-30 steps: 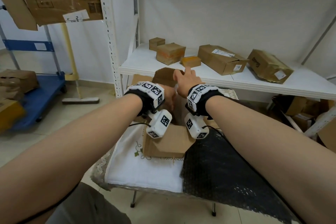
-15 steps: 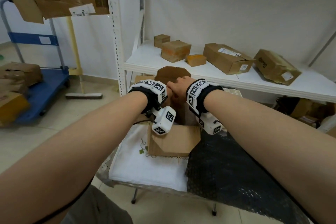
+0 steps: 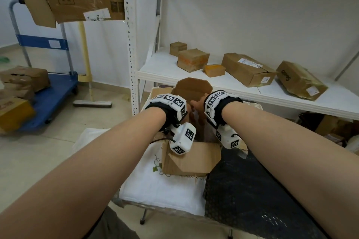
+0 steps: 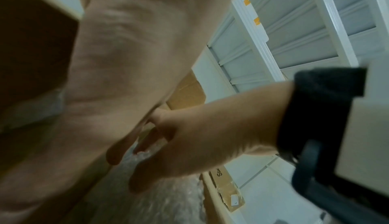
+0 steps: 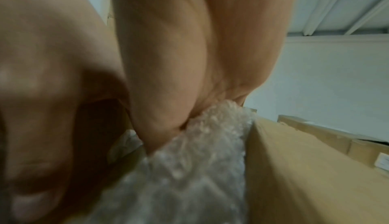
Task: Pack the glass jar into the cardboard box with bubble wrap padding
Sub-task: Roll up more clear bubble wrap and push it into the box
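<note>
An open cardboard box [image 3: 191, 159] stands on a small table with its flaps out. Both of my hands reach down into it side by side. The wrist bands cover most of them in the head view, where only part of my right hand [image 3: 196, 105] shows. In the right wrist view my right hand's fingers [image 5: 168, 86] press into white bubble wrap [image 5: 189, 169] against the box wall [image 5: 294, 169]. In the left wrist view my left hand [image 4: 126, 78] points its fingers down toward the bubble wrap [image 4: 160, 197], next to my right hand [image 4: 210, 136]. No glass jar is visible.
A dark sheet of bubble wrap [image 3: 252, 190] covers the table's right half, and a white cloth [image 3: 161, 186] covers the left. Behind the box a white shelf [image 3: 155, 68] carries several cardboard boxes. A blue trolley [image 3: 50, 95] with boxes stands on the floor at left.
My right hand, held over the back flap with fingers out a second ago, has dropped into the box beside my left hand. My left hand has stayed in the box.
</note>
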